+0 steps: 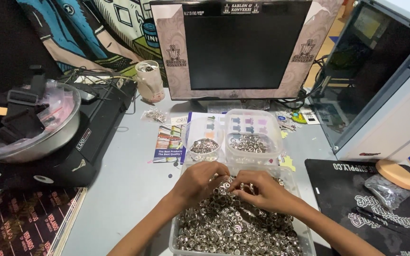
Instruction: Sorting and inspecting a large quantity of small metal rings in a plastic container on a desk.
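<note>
At the near edge of the grey desk (pixel 129 189), a clear plastic tray (pixel 175 237) is sitting heaped with small silver metal snaps (pixel 236 227), and both hands are working in the far end of that heap. The left hand (pixel 200 182) is lying knuckles-up on the snaps with its fingers curled down into them; whether it is pinching one I cannot tell. The right hand (pixel 262 189) is meeting it from the right, its fingertips (pixel 236 186) bunched together and pinching at something small among the snaps, too small to make out. The two hands are almost touching at the fingertips.

Just beyond the tray, a small round clear cup (pixel 205 142) and a square clear tub (pixel 255 135) are standing side by side, each holding more silver snaps. A colourful leaflet (pixel 167 142) is lying to the left of the cup. Farther back, a dark monitor (pixel 245 45) is facing the desk, with a computer case (pixel 380 71) at its right. On the left, a black machine (pixel 86 142) is carrying a clear round bowl (pixel 34 137). On the right, a black mat (pixel 357 199) is bearing a tan round pad (pixel 397 174) and a small bag (pixel 387 189).
</note>
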